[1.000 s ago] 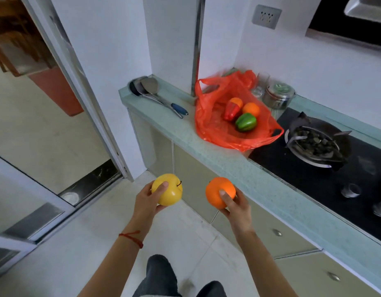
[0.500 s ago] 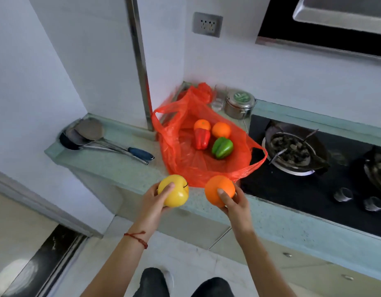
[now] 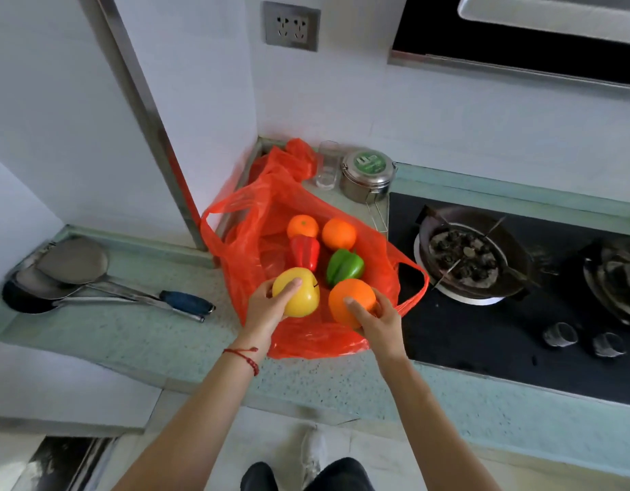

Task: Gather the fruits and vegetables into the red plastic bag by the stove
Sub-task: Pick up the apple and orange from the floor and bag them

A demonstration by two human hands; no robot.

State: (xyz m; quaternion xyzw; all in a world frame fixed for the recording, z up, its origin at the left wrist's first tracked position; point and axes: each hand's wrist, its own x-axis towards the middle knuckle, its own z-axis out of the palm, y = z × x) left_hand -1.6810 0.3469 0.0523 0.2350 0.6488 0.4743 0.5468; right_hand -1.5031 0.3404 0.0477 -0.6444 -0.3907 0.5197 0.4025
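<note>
Both hands have moved over the red bag. Left hand holds the yellow apple, right hand the orange; lower them gently, then let go.

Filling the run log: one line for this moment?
left hand: holds yellow apple | right hand: holds orange | both over red bag

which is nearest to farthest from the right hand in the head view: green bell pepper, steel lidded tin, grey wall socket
From the right hand, which holds an orange:
1. Green bell pepper, in the red plastic bag, just beyond the hand.
2. Steel lidded tin, at the counter's back.
3. Grey wall socket, high on the wall.
</note>
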